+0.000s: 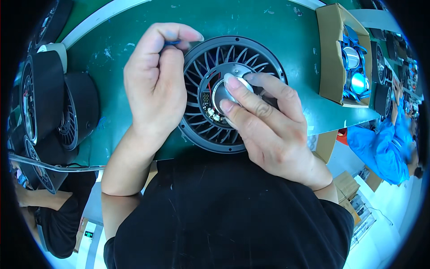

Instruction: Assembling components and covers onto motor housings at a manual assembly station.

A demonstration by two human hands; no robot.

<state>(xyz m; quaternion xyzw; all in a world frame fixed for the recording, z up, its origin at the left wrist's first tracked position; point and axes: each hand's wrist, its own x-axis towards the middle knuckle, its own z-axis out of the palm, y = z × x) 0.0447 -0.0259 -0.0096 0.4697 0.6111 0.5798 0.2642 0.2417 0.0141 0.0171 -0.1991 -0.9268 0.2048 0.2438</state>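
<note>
A round black housing [207, 142] with curved fan-like ribs lies face up in front of me. At its centre sits a round silver disc [219, 95], partly hidden under the fingers of my right hand [275, 127], which press and grip its top. Beside the disc show a small circuit board with a digit display [206, 97], white connectors [213, 114] and a thin red wire. My left hand [154, 83] is raised over the housing's left edge, fingers curled round a small dark blue piece [172, 43], mostly hidden.
On the green table [112, 58], a cardboard box [329, 58] at the right holds silver round parts [359, 83] with blue pieces. Black wheel-like units [47, 94] are stacked at the left. A person in blue [380, 148] is at the far right; another person's arm [49, 199] shows lower left.
</note>
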